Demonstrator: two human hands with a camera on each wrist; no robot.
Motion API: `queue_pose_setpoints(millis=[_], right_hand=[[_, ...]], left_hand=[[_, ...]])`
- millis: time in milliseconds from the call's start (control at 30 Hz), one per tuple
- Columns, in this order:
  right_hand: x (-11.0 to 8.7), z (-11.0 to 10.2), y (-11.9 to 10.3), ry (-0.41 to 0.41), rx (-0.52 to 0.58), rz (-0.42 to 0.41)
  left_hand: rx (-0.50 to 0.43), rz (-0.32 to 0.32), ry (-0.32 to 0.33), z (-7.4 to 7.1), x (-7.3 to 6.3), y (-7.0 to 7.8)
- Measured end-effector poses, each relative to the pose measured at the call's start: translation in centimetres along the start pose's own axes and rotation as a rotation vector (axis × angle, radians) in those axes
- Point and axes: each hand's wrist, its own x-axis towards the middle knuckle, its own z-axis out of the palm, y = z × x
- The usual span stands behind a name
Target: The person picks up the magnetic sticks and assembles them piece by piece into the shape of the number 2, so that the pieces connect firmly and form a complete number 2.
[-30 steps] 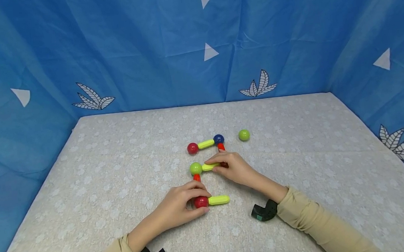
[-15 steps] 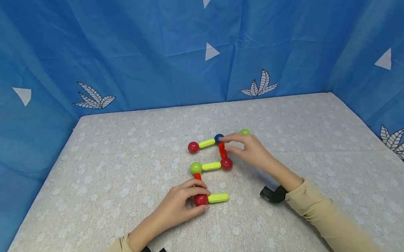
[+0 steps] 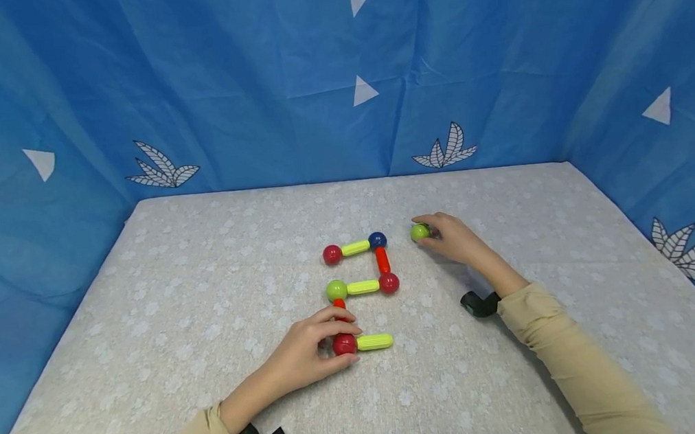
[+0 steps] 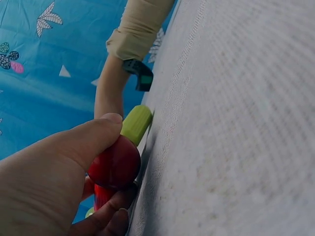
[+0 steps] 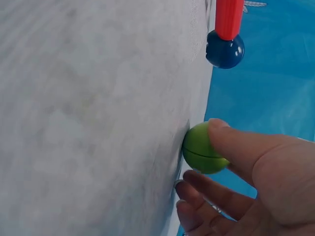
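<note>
A zigzag chain of balls and ribbed rods lies on the table. Its near red ball (image 3: 344,344) is gripped between the thumb and fingers of my left hand (image 3: 306,353); a yellow-green rod (image 3: 375,342) sticks out to the right from that ball. Farther along come a green ball (image 3: 336,289), another red ball (image 3: 389,283), a red rod (image 3: 383,261) and a blue ball (image 3: 377,240). Right of the chain, my right hand (image 3: 456,240) pinches a loose green ball (image 5: 203,148) resting on the cloth, thumb on one side, a finger partly hidden behind it.
Pale patterned cloth covers the table (image 3: 203,271). A blue curtain (image 3: 249,81) with white shapes closes off the back and both sides. At the chain's far left end sits one more red ball (image 3: 332,254). Each wrist wears a black device (image 3: 480,304).
My right hand has left the chain's middle yellow-green rod, moved up and right past the blue ball, and taken hold of the loose green ball. My left hand stays on the near red ball.
</note>
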Motion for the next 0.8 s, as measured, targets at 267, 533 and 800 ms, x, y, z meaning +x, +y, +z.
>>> queue_pose_setpoints(millis=[267, 533, 800], right_hand=[[-0.1, 0.6, -0.1, 0.04, 0.059, 0.02], [-2.4, 0.6, -0.8, 0.05, 0.112, 0.013], [-6.1, 0.4, -2.9, 0.047, 0.202, -0.045]], left_hand=[[-0.026, -0.015, -0.003, 0.1, 0.0, 0.1], [0.096, -0.106, 0.002, 0.5, 0.2, 1.2], [0.133, -0.124, 0.023, 0.9, 0.2, 1.3]])
